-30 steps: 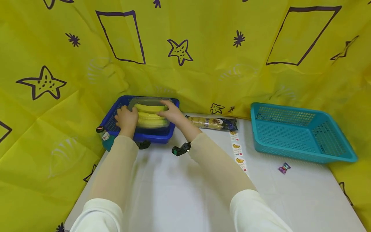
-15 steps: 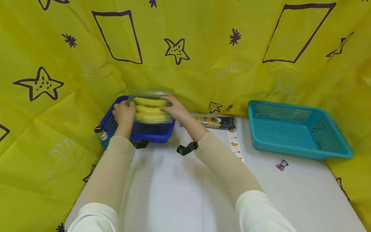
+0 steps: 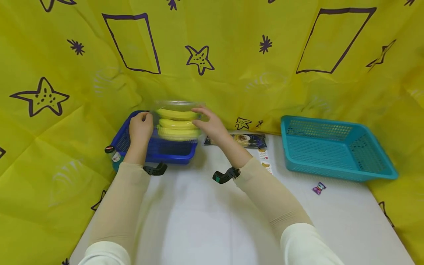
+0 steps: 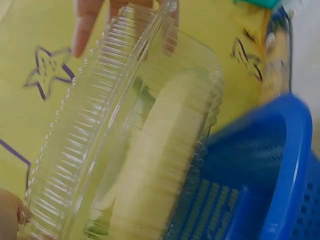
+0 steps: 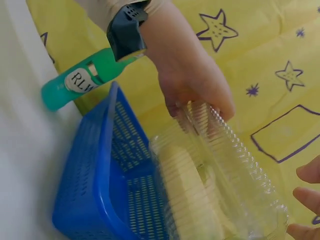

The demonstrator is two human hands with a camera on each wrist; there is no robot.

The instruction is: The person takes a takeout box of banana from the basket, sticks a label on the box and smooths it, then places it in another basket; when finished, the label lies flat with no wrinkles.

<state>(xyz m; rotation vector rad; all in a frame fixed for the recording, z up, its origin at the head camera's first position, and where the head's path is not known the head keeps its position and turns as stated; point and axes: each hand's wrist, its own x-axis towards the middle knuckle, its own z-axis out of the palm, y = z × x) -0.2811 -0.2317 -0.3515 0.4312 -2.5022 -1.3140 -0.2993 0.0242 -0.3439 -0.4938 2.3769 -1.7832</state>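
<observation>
A clear plastic clamshell box [image 3: 179, 105] with yellow bananas [image 3: 177, 124] inside is held up over the back of the blue basket [image 3: 170, 158]. My left hand [image 3: 140, 129] grips its left end, fingers curled at the rim; the right wrist view shows that grip on the ridged edge. At the other end my right hand [image 3: 212, 123] holds the box between thumb and spread fingers. In the left wrist view, the box is tilted above the basket's blue rim [image 4: 295, 145], and fingers [image 4: 87, 22] of the right hand show beyond it.
A teal basket [image 3: 331, 147] stands at the right, with a small purple wrapped candy [image 3: 319, 188] before it. A dark-and-yellow packet [image 3: 246, 140] lies by the back curtain, near banana-print stickers [image 3: 263, 154]. A green bottle [image 3: 115, 156] stands left of the blue basket.
Both hands have lifted the box of bananas up out of the blue basket and shifted it slightly right. The basket's inside shows more now.
</observation>
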